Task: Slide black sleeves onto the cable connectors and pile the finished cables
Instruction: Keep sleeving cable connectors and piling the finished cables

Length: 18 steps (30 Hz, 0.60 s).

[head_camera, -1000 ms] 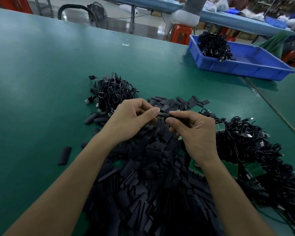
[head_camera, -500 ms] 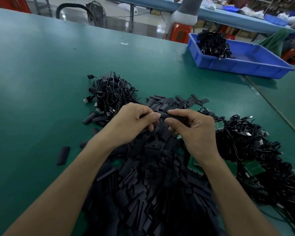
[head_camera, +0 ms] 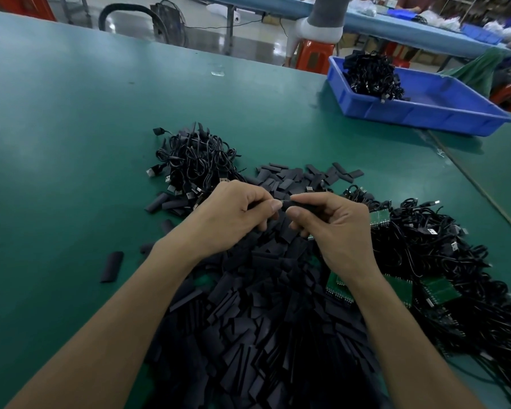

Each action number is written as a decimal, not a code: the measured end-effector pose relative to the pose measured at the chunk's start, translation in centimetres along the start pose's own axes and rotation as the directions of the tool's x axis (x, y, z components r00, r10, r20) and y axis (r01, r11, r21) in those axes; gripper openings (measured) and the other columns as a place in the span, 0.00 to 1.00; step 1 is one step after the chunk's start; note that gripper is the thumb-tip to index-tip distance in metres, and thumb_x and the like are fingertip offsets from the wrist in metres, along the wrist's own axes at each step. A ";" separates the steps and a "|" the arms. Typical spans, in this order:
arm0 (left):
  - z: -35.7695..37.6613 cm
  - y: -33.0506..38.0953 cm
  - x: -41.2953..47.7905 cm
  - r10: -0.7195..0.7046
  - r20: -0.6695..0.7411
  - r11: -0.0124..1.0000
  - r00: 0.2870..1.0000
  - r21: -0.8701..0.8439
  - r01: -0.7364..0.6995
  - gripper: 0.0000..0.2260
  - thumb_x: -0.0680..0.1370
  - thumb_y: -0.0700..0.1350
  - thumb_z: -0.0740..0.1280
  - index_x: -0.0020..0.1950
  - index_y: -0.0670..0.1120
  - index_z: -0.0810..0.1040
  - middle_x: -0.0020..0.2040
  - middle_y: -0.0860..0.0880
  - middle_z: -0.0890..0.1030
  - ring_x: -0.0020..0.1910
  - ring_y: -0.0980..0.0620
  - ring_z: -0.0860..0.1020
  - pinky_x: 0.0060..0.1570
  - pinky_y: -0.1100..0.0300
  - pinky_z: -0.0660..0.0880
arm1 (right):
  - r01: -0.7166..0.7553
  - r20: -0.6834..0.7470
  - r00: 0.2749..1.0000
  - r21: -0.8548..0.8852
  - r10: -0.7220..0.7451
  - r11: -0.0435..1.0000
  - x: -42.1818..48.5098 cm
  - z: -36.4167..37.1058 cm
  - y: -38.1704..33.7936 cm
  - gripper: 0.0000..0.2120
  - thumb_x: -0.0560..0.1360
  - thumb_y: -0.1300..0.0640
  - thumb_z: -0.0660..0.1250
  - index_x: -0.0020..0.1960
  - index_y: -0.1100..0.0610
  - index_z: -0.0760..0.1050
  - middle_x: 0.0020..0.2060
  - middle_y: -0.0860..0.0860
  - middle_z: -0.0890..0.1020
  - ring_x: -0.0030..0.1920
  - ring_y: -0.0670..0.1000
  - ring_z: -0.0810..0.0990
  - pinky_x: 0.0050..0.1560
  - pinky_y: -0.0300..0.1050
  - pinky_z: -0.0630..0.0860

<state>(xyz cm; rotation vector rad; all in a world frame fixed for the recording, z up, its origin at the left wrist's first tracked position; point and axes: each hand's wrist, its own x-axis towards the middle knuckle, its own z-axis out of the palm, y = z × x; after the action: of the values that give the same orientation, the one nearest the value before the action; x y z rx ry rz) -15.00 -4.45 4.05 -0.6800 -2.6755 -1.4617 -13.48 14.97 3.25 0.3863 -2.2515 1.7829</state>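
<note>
Right hand has a pinch grip on a black sleeve, left hand pinching the connector end. Mid-slide I'd say; next, push it home.

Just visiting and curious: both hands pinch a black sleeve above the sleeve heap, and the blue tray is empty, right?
Not empty. The head view shows black cables piled at the left end of the tray. The rest stands: left hand and right hand pinch a sleeve above the heap.
</note>
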 end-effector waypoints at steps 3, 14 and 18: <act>0.2 0.1 0.0 0.003 -0.002 1.000 1.000 -0.012 -0.003 0.15 0.84 0.47 0.63 0.37 0.53 0.78 0.25 0.63 0.77 0.18 0.60 0.67 0.22 0.73 0.59 | 0.018 0.001 1.000 -0.041 -0.018 0.999 0.2 0.1 -0.2 0.08 0.70 0.56 0.75 0.49 0.49 0.83 0.37 0.46 0.86 0.34 0.47 0.84 0.38 0.36 0.79; 0.6 -0.2 0.4 -0.051 -0.002 0.999 0.999 -0.012 0.051 0.10 0.82 0.48 0.66 0.44 0.49 0.83 0.36 0.53 0.85 0.30 0.52 0.79 0.32 0.58 0.76 | -0.026 -0.302 0.953 0.028 0.034 0.999 -0.1 1.5 0.2 0.15 0.71 0.57 0.78 0.54 0.43 0.80 0.41 0.49 0.87 0.43 0.51 0.87 0.49 0.52 0.83; 0.9 0.0 0.3 -0.025 -0.044 1.000 0.999 0.012 0.026 0.15 0.83 0.47 0.64 0.38 0.49 0.82 0.30 0.48 0.81 0.22 0.58 0.67 0.25 0.67 0.64 | -0.003 -0.309 0.951 -0.041 -0.010 0.999 -0.4 2.4 0.3 0.20 0.73 0.53 0.77 0.61 0.41 0.77 0.44 0.45 0.86 0.48 0.47 0.86 0.54 0.50 0.82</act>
<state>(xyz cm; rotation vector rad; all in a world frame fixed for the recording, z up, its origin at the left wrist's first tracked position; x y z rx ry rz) -15.13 -3.59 3.58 -0.6078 -2.6675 -1.4474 -13.30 12.75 2.32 0.0930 -2.0610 1.6595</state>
